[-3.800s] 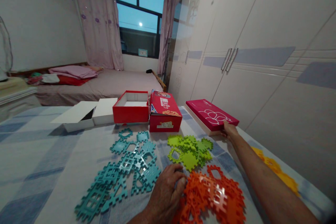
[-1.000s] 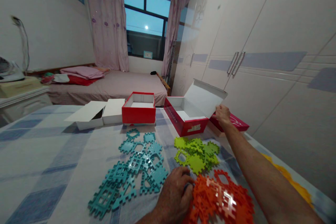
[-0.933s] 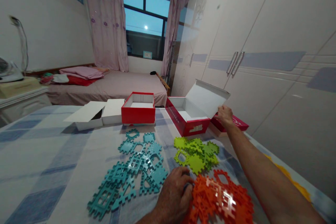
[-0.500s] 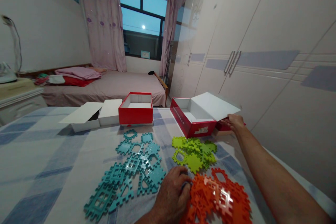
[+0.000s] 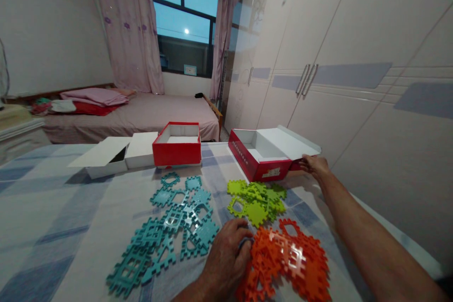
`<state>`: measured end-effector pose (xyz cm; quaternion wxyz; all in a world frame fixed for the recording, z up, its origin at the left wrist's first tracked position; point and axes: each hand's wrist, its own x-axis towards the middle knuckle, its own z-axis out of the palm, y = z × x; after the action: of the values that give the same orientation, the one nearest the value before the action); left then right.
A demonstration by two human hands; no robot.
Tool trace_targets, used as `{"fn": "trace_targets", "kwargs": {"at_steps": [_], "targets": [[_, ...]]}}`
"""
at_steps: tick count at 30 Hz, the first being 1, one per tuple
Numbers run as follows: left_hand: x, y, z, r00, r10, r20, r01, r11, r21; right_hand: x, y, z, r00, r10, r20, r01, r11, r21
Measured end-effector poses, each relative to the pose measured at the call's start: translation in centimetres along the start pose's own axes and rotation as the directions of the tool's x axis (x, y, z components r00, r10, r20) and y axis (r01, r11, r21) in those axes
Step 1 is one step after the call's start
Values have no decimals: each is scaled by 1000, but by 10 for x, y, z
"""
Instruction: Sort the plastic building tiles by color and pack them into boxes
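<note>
My right hand (image 5: 314,165) pinches the outer edge of the white-lined lid (image 5: 288,140) of a red box (image 5: 262,168). The lid slants outward to the right and the white inside shows. My left hand (image 5: 228,252) rests on the tablecloth with curved fingers, a gap between thumb and forefinger showing something bluish. Its thumb side touches or nearly touches a heap of orange interlocking plastic tiles (image 5: 311,264). Lime-green tiles (image 5: 256,212) lie just beyond the hand. To its left are spread teal tiles (image 5: 207,230), some with window or triangle cutouts.
A second red box (image 5: 177,153) stands open at the table's far side. Beside it are white boxes (image 5: 141,151), one with a raised flap (image 5: 101,151). Behind the table is a bed (image 5: 159,111); a tall wardrobe (image 5: 371,137) lines the right.
The lid in my right hand has swung lower and farther outward. My left hand stays by the orange tiles. The whole view has shifted slightly.
</note>
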<state>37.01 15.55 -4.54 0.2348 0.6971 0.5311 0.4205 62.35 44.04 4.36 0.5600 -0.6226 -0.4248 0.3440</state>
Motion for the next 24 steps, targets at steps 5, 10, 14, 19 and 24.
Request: {"fn": "trace_targets", "kwargs": {"at_steps": [5, 10, 14, 19, 24], "targets": [[0, 0, 0, 1000, -14, 7, 14, 1000, 0, -29, 17, -10, 996, -94, -1, 93, 987, -132], [0, -1, 0, 1000, -12, 4, 12, 1000, -9, -80, 50, -16, 921, -160, 355, 245, 947, -209], [0, -1, 0, 1000, -1, 1, 1, 1000, 4, -109, 71, -6, 794, -225, 565, 487, 792, -369], [1, 0, -3, 1000, 5, 15, -6, 999, 32, -123, 74, 7, 761, -283, 584, 584, 692, -425], [2, -1, -4, 999, 9, 33, -10, 999, 44, -107, 52, -29, 755, -502, 421, 655, 547, -521]]}}
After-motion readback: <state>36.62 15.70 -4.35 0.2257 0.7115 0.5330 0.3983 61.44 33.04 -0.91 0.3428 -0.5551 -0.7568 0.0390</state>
